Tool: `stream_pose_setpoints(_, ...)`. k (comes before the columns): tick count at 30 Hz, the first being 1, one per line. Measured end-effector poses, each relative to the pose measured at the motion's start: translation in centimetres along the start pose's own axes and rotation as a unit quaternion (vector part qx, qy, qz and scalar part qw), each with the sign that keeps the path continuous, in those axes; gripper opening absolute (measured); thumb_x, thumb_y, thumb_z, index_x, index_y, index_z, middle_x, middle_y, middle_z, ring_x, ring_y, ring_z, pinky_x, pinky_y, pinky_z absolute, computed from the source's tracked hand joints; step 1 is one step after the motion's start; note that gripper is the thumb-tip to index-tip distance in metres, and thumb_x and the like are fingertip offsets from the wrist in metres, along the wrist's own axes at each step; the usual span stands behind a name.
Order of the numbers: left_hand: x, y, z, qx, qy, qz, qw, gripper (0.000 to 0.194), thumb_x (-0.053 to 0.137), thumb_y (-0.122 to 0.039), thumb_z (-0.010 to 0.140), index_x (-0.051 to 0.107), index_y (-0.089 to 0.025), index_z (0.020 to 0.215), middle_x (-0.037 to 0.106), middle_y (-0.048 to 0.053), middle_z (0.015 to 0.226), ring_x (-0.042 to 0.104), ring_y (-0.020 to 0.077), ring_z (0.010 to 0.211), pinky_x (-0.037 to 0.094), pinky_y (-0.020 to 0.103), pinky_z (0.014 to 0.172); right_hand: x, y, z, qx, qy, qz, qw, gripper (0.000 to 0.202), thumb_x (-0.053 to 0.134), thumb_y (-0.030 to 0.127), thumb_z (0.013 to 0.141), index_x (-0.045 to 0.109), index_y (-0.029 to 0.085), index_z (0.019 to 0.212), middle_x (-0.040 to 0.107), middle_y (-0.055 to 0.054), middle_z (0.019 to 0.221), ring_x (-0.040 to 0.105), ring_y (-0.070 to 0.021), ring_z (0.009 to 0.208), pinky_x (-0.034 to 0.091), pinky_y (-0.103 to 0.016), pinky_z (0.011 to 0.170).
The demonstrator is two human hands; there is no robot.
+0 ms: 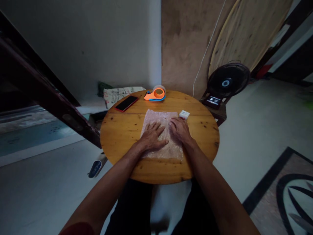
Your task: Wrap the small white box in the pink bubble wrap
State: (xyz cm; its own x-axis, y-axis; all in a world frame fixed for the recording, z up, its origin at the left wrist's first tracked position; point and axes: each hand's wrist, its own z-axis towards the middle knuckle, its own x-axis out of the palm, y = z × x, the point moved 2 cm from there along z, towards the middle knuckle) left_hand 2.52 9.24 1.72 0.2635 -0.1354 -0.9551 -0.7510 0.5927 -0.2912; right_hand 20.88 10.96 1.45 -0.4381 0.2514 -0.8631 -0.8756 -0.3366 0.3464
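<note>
Head view: two hands (pixel 152 134) (pixel 180 129) flat on one bubble wrap sheet (pixel 160 118).

A room in a home: a small round wooden table (pixel 117 130) on a tiled floor (pixel 256 130), a standing fan (pixel 228 81) far right, bare plaster walls (pixel 97 42).

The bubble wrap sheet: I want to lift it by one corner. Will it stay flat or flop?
Probably flop: the bubble wrap looks thin and lies limp on the table. Likely very light, so it may slide once the left hand and right hand lift.
</note>
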Motion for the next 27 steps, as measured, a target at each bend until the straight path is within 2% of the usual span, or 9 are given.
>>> stream_pose_setpoints(4,-0.1,-0.1,0.0,-0.004,-0.005,-0.001,1.000,0.079,0.051,-0.064,0.080,0.040,-0.021,0.144,0.030,0.014,0.156,0.020,0.0343,0.146,0.011,0.055,0.117,-0.8,-0.1,0.1,0.034,-0.076,-0.002,0.996,0.033,0.041,0.021,0.088,0.069,0.018,0.105,0.067,-0.010,0.117,0.056,-0.0252,0.111,0.035,-0.039,0.101)
stream_pose_setpoints(7,-0.1,-0.1,0.0,-0.005,-0.007,-0.004,1.000,0.078,0.051,-0.065,0.079,0.041,-0.022,0.144,0.031,0.013,0.156,0.021,0.0339,0.146,0.012,0.055,0.117,-1.5,-0.5,-0.1,0.086,-0.134,-0.027,0.987,0.033,0.042,0.021,0.086,0.069,0.020,0.105,0.063,-0.009,0.124,0.052,-0.0272,0.114,0.034,-0.042,0.101)
stream_pose_setpoints(12,0.0,0.1,0.0,-0.004,-0.006,-0.002,1.000,0.078,0.050,-0.066,0.079,0.042,-0.021,0.143,0.031,0.014,0.155,0.020,0.0345,0.146,0.012,0.055,0.117,-2.0,-1.4,-0.4,0.168,-0.193,-0.066,0.965,0.042,0.043,0.026,0.086,0.058,0.019,0.125,0.043,-0.012,0.146,0.042,-0.0316,0.127,0.030,-0.049,0.104)
stream_pose_setpoints(15,0.0,0.1,-0.1,0.001,-0.011,-0.001,1.000,0.077,0.051,-0.064,0.080,0.043,-0.021,0.143,0.031,0.015,0.155,0.021,0.0346,0.145,0.012,0.055,0.117,-1.8,-2.4,-0.2,0.201,-0.225,-0.047,0.952,0.054,0.049,0.029,0.082,0.048,0.016,0.134,0.041,-0.015,0.148,0.039,-0.0326,0.131,0.029,-0.051,0.106)
stream_pose_setpoints(23,0.0,0.3,-0.3,0.000,-0.006,-0.003,1.000,0.076,0.050,-0.066,0.080,0.044,-0.021,0.141,0.031,0.014,0.155,0.021,0.0343,0.145,0.012,0.055,0.117,-0.2,-4.9,0.2,0.260,-0.212,0.059,0.940,0.068,0.058,0.034,0.075,0.041,0.012,0.137,0.051,-0.019,0.137,0.046,-0.0338,0.126,0.033,-0.053,0.106)
stream_pose_setpoints(27,0.1,0.4,-0.4,0.008,-0.017,-0.009,1.000,0.075,0.052,-0.064,0.080,0.043,-0.022,0.141,0.030,0.013,0.156,0.019,0.0339,0.146,0.011,0.056,0.117,0.2,-5.7,0.2,0.273,-0.200,0.081,0.937,0.065,0.057,0.033,0.075,0.045,0.013,0.135,0.055,-0.018,0.133,0.050,-0.0327,0.122,0.035,-0.052,0.104)
